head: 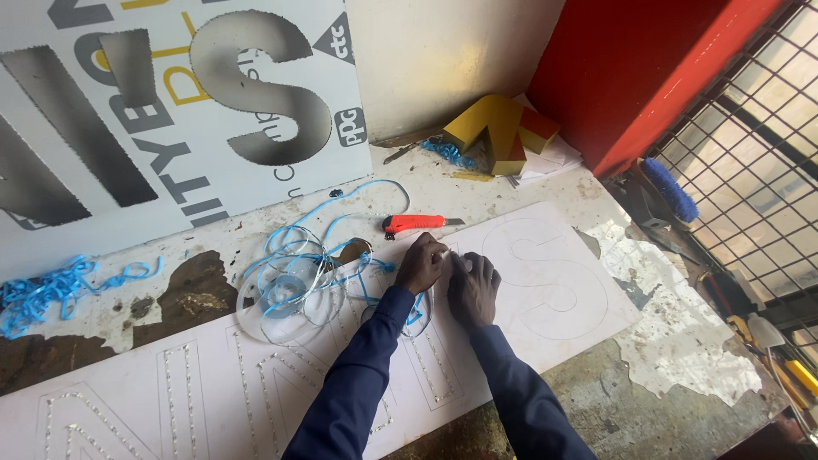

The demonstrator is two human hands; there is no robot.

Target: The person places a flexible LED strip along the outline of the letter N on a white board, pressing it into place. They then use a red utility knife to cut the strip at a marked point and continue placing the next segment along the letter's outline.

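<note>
A long white sheet with cut letter outlines lies across the worn bench. Both hands rest on it near its far edge. My left hand has its fingers bunched, pinching something small that I cannot make out. My right hand presses flat-knuckled on the sheet right beside it, fingertips touching the same spot. A clear reel with tangled blue strip sits just left of my left forearm. An orange utility knife lies just beyond my hands.
A white printed panel with large grey letters leans on the wall at the back left. A yellow and red box letter sits in the corner. Blue scraps lie far left. A wire grille and blue roller are to the right.
</note>
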